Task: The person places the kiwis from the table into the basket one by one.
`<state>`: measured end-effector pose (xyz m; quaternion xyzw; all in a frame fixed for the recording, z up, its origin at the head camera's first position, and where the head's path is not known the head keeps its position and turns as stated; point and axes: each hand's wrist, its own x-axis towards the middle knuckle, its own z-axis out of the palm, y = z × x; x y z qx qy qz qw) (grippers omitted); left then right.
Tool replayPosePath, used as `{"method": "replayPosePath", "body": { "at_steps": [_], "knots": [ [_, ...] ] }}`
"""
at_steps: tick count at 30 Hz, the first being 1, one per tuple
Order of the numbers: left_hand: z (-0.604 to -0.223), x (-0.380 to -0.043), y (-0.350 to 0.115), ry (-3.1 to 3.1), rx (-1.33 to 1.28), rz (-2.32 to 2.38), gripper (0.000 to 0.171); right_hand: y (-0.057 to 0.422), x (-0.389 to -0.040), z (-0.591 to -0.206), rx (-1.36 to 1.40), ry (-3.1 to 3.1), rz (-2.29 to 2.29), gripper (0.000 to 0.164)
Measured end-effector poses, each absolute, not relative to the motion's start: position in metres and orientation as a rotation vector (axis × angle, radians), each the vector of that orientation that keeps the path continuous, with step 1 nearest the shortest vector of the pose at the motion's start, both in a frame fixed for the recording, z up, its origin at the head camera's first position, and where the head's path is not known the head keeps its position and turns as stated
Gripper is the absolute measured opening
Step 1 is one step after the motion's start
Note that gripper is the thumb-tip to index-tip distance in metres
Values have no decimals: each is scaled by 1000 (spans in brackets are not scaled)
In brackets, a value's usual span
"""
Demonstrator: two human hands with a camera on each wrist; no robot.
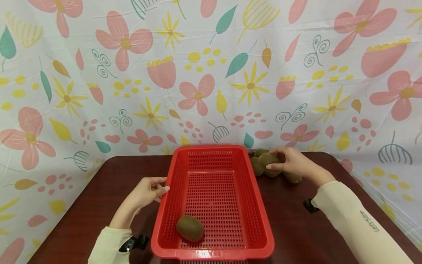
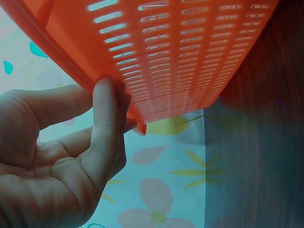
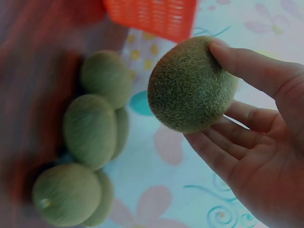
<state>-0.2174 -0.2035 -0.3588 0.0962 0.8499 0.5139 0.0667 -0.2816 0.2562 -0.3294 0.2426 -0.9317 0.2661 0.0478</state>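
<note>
A red perforated plastic basket (image 1: 211, 253) stands in the middle of the table, with one brown kiwi (image 1: 190, 228) at its near left corner. My left hand (image 1: 145, 192) grips the basket's left rim between thumb and fingers, as the left wrist view also shows. Beyond the basket's right side, my right hand (image 1: 293, 163) holds a fuzzy kiwi (image 3: 190, 85) between thumb and fingertips. That fruit is raised off the others in the right wrist view. Several more kiwis (image 3: 90, 132) lie close together on the table beneath it.
The dark wooden table (image 1: 125, 176) ends at the back against a white cloth (image 1: 204, 55) printed with flowers and leaves. The kiwi pile lies between the basket's far right corner and the table's back edge.
</note>
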Motion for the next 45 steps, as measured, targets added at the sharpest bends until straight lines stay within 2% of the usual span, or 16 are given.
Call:
{"method": "replayPosePath", "body": {
  "at_steps": [8, 26, 37, 45],
  "knots": [
    [-359, -218, -202, 2560, 267, 1543, 47, 232, -284, -306, 694, -2820, 863, 58],
    [-359, -218, -203, 2560, 247, 1527, 48, 153, -288, -266, 842, -2794, 942, 56],
    [-359, -218, -203, 2554, 307, 1542, 46, 102, -289, -260, 1022, -2768, 1008, 49],
    [-360, -218, -202, 2562, 296, 1539, 47, 71, -290, -267, 1099, -2788, 853, 45]
  ]
}}
